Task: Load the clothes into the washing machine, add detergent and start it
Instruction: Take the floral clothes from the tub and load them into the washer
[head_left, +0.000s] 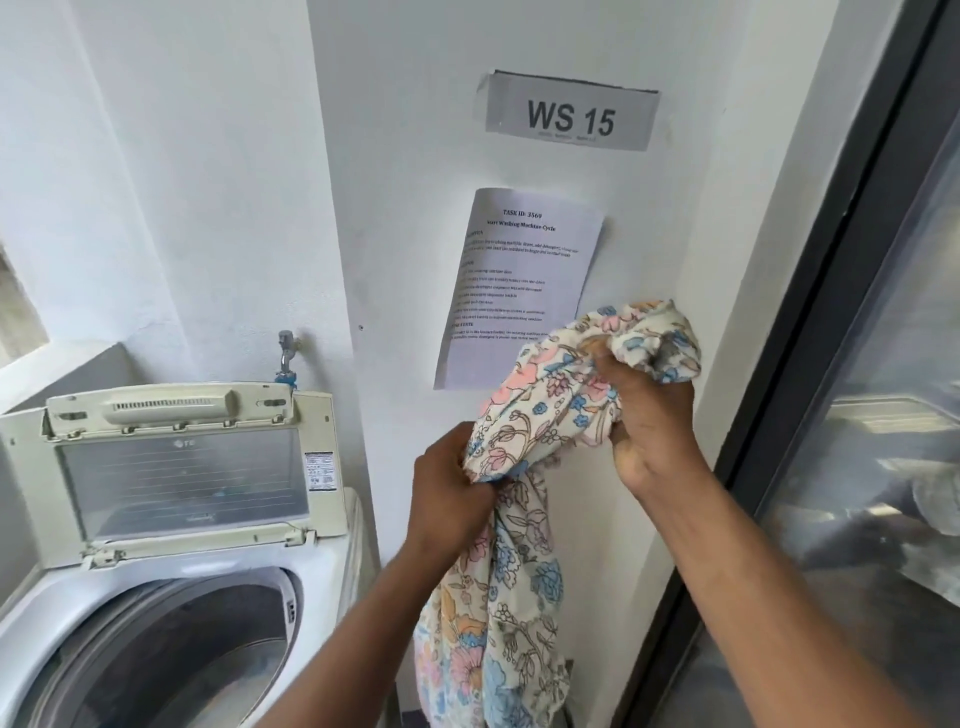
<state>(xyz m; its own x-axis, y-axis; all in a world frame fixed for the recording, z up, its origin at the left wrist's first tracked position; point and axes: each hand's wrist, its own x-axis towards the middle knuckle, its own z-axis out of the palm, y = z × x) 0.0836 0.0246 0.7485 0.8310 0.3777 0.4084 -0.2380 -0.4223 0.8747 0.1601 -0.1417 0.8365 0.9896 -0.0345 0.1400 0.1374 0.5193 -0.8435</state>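
on wall, sign (571, 111) reads "ws 15".

Both arms raised from 6 o'clock, forearms bare. Left hand (452, 483) lower, toward 9 o'clock, fingers curled, gripping cloth (530, 431). Right hand (649, 410) higher, toward 3 o'clock, back facing camera, fingers clenched round bunched cloth.

Both hands (452, 488) grip a floral cloth (524, 467) (washer (171, 597) lid open).
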